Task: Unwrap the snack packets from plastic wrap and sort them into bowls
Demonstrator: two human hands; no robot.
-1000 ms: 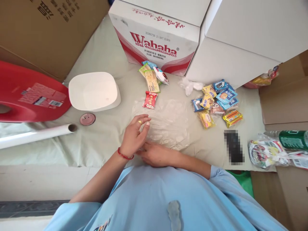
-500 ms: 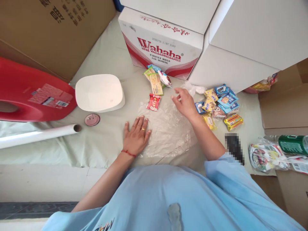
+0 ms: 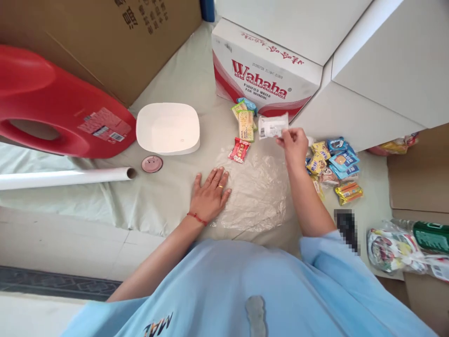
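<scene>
My right hand [image 3: 295,145] pinches the right end of a small white snack packet [image 3: 273,126], lifted above the cloth before the Wahaha box. My left hand [image 3: 209,195] lies flat with fingers spread, touching the left edge of a clear plastic bag [image 3: 261,196] laid out on the cloth. Beyond the bag are a red snack packet [image 3: 239,150], cracker packets with green edges [image 3: 246,125] and a blue packet [image 3: 248,104]. To the right of my right hand sits a pile of small snack packets, among them yellow ones [image 3: 317,164], blue ones [image 3: 343,159] and a yellow-orange one [image 3: 348,193].
At left stand a white plastic tub [image 3: 168,128], a round pink tin lid or badge [image 3: 152,164], a white roll [image 3: 66,178] and a red jug [image 3: 70,107]. The Wahaha carton [image 3: 263,70] and white boxes line the back. A green-labelled bottle [image 3: 433,236] lies at right.
My right hand has closed on the white packet beside the crackers and raised it, moving slightly right. My left hand stays flat. The whole view has shifted.
</scene>
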